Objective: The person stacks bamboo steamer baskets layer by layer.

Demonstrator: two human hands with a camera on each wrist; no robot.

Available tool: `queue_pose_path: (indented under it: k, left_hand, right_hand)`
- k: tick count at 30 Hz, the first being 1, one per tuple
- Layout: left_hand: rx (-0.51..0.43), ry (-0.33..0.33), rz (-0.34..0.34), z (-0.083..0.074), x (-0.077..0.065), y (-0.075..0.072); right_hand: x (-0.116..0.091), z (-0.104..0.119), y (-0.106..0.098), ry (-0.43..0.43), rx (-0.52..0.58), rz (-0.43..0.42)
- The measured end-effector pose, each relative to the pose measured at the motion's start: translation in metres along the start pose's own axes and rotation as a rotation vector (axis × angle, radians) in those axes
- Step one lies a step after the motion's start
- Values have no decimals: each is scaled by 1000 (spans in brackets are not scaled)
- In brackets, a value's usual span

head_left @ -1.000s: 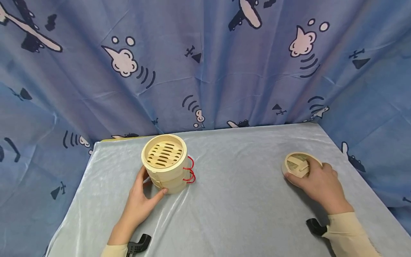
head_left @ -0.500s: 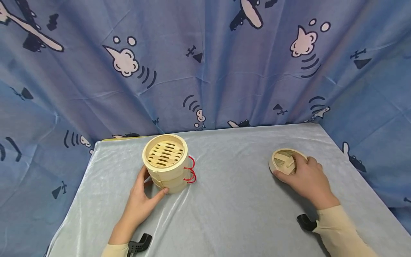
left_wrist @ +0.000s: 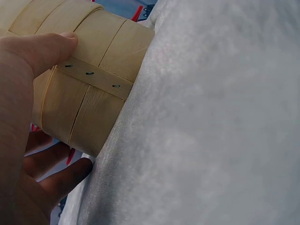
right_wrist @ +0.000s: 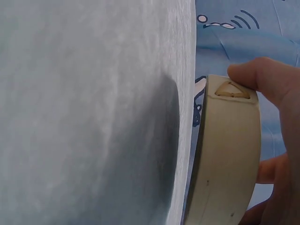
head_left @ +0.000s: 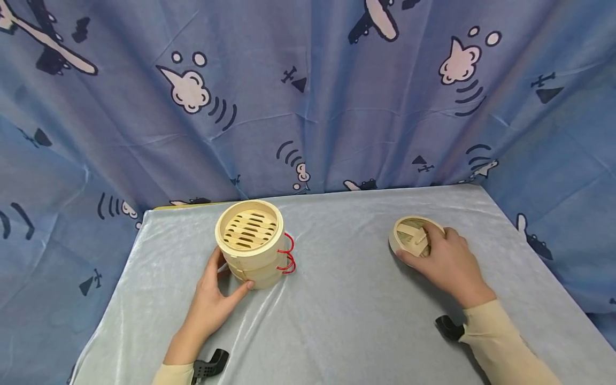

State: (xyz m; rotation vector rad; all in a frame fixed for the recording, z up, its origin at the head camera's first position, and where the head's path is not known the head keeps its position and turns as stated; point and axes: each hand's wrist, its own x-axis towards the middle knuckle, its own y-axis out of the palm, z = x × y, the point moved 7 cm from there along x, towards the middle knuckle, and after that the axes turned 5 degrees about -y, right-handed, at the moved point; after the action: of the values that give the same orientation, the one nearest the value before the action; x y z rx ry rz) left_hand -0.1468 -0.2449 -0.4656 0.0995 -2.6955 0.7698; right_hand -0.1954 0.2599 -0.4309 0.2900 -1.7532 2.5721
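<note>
A stack of bamboo steamer baskets point(head_left: 260, 264) stands on the cloth at left, its slatted top point(head_left: 250, 230) uncovered and red loops on its right side. My left hand point(head_left: 207, 307) holds the stack low down, thumb at the front and fingers round the left side. In the left wrist view the thumb presses the stapled seam of the baskets point(left_wrist: 101, 61). My right hand point(head_left: 449, 264) grips a round bamboo steamer lid point(head_left: 411, 238) by its rim, over the right part of the table. The right wrist view shows the lid point(right_wrist: 229, 154) raised off the cloth, its shadow beside it.
A pale grey-blue velvet cloth point(head_left: 332, 321) covers the table. Behind and at both sides hangs a blue curtain point(head_left: 327, 107) printed with planes and clouds. A black wrist camera sits at each sleeve.
My right hand has carried the lid leftward and slightly toward the back, nearer the steamer stack. The left hand and the stack have stayed in place.
</note>
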Motion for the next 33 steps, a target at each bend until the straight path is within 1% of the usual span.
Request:
queue_pose_path:
  k: [11, 16, 22, 33]
  left_hand:
    - [3, -4, -5, 5, -2, 0]
    - [2, -7, 1, 3, -1, 0]
    - [4, -10, 7, 1, 0, 0]
    - [-1, -9, 9, 0, 0, -1]
  right_hand:
    - [6, 26, 2, -43, 33, -19]
    - [8, 36, 4, -64, 34, -25]
    - [11, 49, 9, -76, 34, -14]
    - [22, 77, 14, -120, 66, -13]
